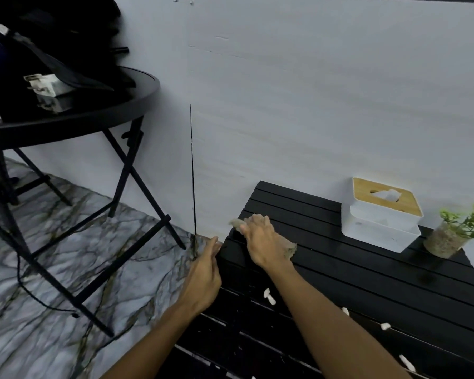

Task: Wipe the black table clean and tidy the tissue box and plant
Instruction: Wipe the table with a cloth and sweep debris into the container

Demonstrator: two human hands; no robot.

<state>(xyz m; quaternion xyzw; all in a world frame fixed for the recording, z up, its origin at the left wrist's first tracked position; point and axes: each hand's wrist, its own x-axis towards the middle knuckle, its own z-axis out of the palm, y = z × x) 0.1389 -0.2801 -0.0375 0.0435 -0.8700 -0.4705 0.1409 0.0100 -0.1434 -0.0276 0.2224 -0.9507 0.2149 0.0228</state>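
The black slatted table (340, 274) fills the lower right. My right hand (260, 242) presses a grey cloth (289, 248) flat on its far left corner. My left hand (204, 280) is cupped with fingers together at the table's left edge, holding nothing. A white tissue box (381, 217) with a wooden lid stands at the back of the table against the wall. To its right is a small green plant (454, 231) in a clear pot. Several white scraps (268, 295) lie on the near slats.
A round black folding table (99, 116) piled with dark clothes and a white charger stands at upper left. A black cable (193, 170) runs down the white wall to the marble-patterned floor (66, 269).
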